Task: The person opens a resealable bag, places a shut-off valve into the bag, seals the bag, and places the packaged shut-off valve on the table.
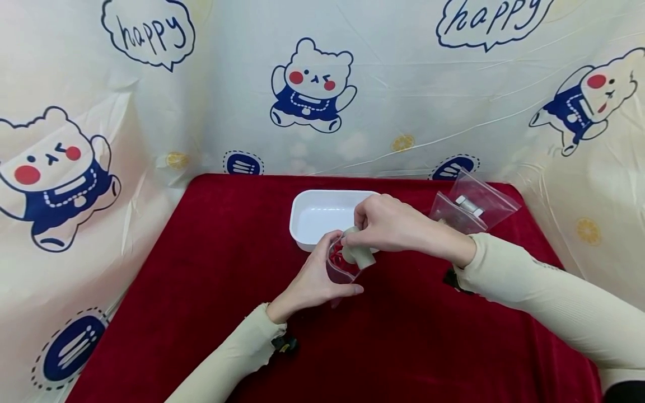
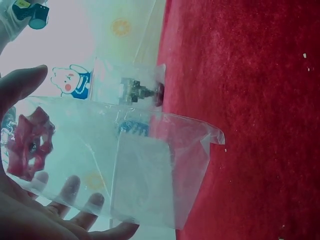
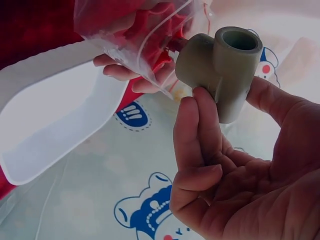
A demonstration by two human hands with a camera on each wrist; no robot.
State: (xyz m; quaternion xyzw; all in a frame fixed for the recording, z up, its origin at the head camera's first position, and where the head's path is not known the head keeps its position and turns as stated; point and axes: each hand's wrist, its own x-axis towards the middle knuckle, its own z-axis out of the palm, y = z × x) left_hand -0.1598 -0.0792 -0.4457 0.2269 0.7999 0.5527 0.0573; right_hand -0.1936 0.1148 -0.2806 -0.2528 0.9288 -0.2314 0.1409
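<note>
My right hand (image 1: 393,224) pinches the grey body of a pipe valve (image 3: 235,75), thumb on one side and fingertips on the other. The valve's red handwheel (image 2: 31,142) sits inside a clear zip bag (image 1: 340,275), while the grey tee-shaped end sticks out of the bag's mouth. My left hand (image 1: 313,282) holds the bag around its sides, fingers spread along the far side and thumb on the near side. Both hands meet just in front of a white plastic tray (image 1: 296,224). In the left wrist view the lower part of the bag hangs flat and see-through.
At the back right lie clear zip bags (image 1: 496,204), one with a metal fitting (image 1: 470,205) inside. A dark red cloth (image 1: 211,280) covers the table. Printed curtains (image 1: 403,101) rise behind and at both sides.
</note>
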